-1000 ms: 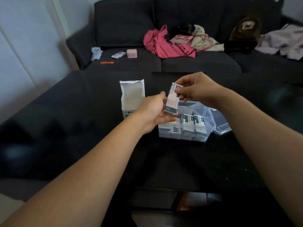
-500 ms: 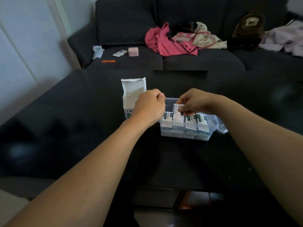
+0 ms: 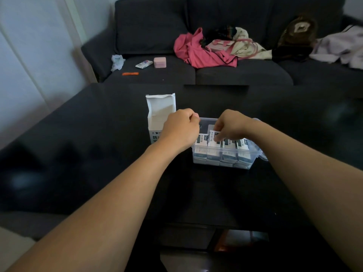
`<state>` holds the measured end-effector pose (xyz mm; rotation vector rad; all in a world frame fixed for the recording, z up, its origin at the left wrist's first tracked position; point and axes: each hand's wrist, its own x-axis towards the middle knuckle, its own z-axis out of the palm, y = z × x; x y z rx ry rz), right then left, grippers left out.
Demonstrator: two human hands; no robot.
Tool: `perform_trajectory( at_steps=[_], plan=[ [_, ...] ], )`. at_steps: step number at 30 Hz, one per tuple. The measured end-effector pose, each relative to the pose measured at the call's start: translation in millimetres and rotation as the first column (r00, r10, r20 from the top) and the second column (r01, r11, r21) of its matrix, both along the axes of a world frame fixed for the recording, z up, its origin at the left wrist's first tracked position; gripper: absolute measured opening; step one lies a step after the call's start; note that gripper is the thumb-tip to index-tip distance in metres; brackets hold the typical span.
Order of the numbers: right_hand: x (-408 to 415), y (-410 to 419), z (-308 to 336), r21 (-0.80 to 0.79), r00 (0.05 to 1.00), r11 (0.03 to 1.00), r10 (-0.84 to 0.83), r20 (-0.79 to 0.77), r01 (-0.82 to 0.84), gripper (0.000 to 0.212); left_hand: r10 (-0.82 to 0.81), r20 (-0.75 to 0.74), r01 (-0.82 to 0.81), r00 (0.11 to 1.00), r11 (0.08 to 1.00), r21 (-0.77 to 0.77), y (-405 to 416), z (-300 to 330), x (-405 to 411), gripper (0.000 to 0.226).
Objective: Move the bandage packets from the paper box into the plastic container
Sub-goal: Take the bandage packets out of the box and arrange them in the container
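Note:
A clear plastic container [image 3: 224, 163] stands on the dark table, filled with several white-and-dark bandage packets [image 3: 228, 143] set upright in rows. My right hand [image 3: 230, 125] reaches into it from above and pinches the top of one bandage packet [image 3: 213, 136] in the left part of the row. My left hand [image 3: 179, 129] is curled at the container's left rim; what its fingers touch is hidden. The white paper box [image 3: 160, 114] stands upright with its flap open, just left of the container and partly behind my left hand.
The container's clear lid [image 3: 262, 154] pokes out at its right side. Behind the table is a dark sofa [image 3: 243, 73] with pink clothes [image 3: 198, 50], a small pink case [image 3: 160, 62], a brown bag [image 3: 298, 30] and small items.
My right hand has come down from above the container with the packet and now holds it in the row. My left hand has shifted to the container's left rim.

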<state>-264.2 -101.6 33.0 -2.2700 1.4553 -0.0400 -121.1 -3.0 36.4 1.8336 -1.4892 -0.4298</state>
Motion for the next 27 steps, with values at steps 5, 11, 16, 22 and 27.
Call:
perform_trajectory(
  at_steps=[5,11,16,22,27],
  plan=[
    [1,-1,-1,-0.005,0.999,1.000,0.017,-0.030,-0.017,0.027,-0.004,0.006,0.004,1.000,1.000,-0.003,0,-1,0,0.031],
    [2,0,-1,0.000,0.999,1.000,0.023,-0.035,-0.023,0.040,-0.012,0.014,0.012,1.000,1.000,0.004,0,1,0,0.031],
    [2,3,0,-0.006,0.999,1.000,0.022,-0.036,-0.022,0.048,-0.018,0.010,0.018,1.000,1.000,0.001,2,1,-1,0.031],
    [-14,-1,22,-0.001,1.000,1.000,-0.012,-0.021,0.012,0.050,-0.025,0.021,0.025,0.999,1.000,0.008,1,0,0,0.030],
    [-24,-2,18,0.050,0.981,0.998,-0.014,-0.192,0.024,0.065,-0.048,0.039,0.048,0.998,0.999,0.017,0,-2,0,0.027]
  ],
)
